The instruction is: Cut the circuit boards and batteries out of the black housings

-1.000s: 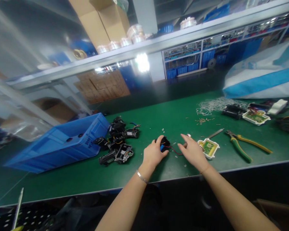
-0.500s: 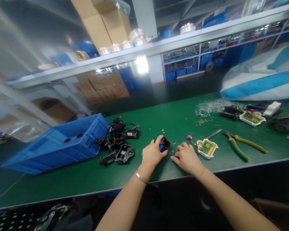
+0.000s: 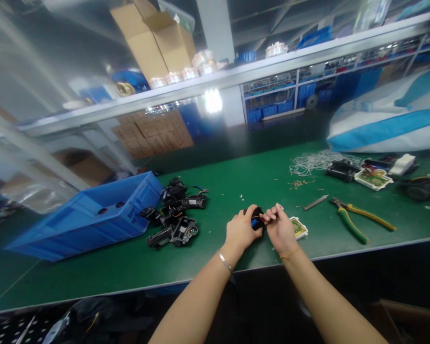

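My left hand point(image 3: 241, 230) is wrapped around a small black plastic housing point(image 3: 258, 212), with something blue showing inside it. Close against its right side, my right hand point(image 3: 280, 229) has curled fingers around thin wires that run from the housing. A small pink and white piece point(image 3: 280, 207) shows at the right fingertips; how it is held is partly hidden. Just right of that hand lies a white-framed green circuit board point(image 3: 299, 228), partly covered by the hand. Beyond it are a flat grey metal tool point(image 3: 316, 202) and pliers point(image 3: 347, 210) with green and yellow handles.
Left on the green bench point(image 3: 222, 258) stands a blue bin point(image 3: 93, 220), beside a pile of black housings point(image 3: 175, 205). Small brass-coloured pieces point(image 3: 298, 183), tangled white string point(image 3: 311, 162) and more opened units point(image 3: 372, 177) lie at the back right. A shelf point(image 3: 229, 74) spans above.
My left hand and the housing have shifted right. My right hand has turned over and lifted beside the housing, its fingers curling in; it now covers part of the circuit board.
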### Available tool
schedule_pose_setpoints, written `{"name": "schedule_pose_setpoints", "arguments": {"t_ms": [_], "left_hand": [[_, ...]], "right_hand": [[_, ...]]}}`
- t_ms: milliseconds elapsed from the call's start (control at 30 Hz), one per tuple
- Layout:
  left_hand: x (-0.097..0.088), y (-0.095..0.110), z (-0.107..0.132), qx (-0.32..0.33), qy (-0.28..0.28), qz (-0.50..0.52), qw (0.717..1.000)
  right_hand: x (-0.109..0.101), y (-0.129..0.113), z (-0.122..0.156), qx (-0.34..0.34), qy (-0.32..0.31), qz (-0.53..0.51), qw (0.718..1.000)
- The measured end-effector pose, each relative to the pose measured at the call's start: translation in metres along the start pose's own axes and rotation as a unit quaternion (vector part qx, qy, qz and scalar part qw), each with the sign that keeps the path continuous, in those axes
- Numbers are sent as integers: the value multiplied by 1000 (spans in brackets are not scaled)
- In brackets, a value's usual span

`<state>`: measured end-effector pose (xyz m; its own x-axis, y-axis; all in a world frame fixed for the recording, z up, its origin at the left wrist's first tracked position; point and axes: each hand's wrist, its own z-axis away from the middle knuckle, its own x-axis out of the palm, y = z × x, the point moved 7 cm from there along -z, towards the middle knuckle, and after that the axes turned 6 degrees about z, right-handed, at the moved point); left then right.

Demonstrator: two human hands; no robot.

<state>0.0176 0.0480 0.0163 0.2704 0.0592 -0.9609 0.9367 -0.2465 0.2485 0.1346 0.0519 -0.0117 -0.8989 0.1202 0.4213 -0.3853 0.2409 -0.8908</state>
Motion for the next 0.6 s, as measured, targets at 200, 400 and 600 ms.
{"name": "schedule_pose_setpoints", "arguments": {"t_ms": [200, 400, 600], "left_hand": [[6, 0, -9, 18, -2, -11, 1000], [8, -2, -14, 2, -38, 15, 999], [7, 0, -14, 5, -54, 11, 998]], "right_hand": [[1, 12, 22, -30, 30, 74, 996], [6, 8, 35, -54, 31, 151, 987], [8, 1, 41, -60, 18, 189, 980]]}}
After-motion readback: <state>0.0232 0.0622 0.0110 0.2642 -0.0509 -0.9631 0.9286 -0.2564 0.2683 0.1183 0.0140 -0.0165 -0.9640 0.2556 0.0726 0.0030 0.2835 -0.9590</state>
